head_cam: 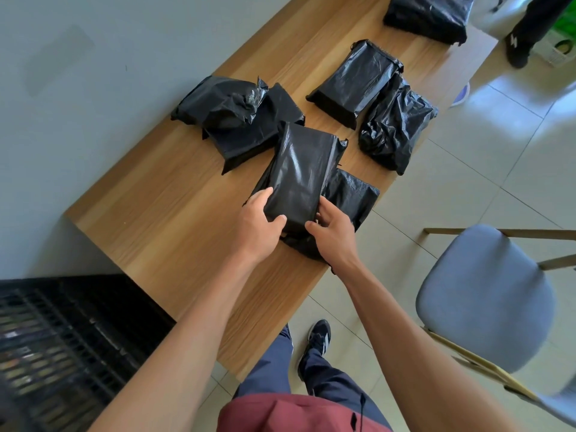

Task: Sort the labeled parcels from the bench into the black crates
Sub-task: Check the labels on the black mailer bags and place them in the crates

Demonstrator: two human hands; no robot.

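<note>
Black parcel (299,179) gripped by left hand (260,222) and right hand (335,227) (near end), bare bench (149,219) leftward, crate (62,344) beside edge.

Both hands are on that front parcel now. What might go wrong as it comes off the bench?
The held parcel, gripped at its near end by the left hand and right hand, lies on a flatter parcel that reaches the bench edge; lifting may drag that one to the floor. The glossy wrap could slip in the grip. No label shows on top, so it may land in the wrong black crate.
</note>
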